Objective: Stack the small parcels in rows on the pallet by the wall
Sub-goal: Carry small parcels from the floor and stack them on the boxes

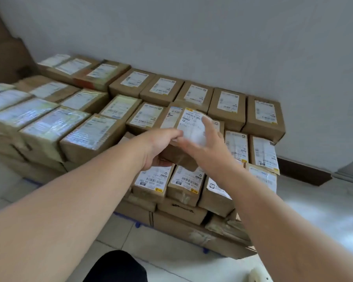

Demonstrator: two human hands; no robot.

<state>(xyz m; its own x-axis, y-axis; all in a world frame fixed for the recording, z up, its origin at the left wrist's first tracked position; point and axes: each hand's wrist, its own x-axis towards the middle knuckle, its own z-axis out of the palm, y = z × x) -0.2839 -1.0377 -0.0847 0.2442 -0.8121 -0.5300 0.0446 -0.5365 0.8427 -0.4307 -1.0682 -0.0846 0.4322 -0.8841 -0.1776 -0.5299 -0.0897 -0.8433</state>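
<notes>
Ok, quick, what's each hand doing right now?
Left hand: grips the parcel at its near edge.
Right hand: open, fingers flat on the parcel's top.

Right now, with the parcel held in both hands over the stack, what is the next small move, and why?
Probably lower the held parcel straight down beside the second-row parcel. The left hand grips its near edge, the right hand lies flat on its label, and it hangs above the lower layer, not yet set down.
</notes>
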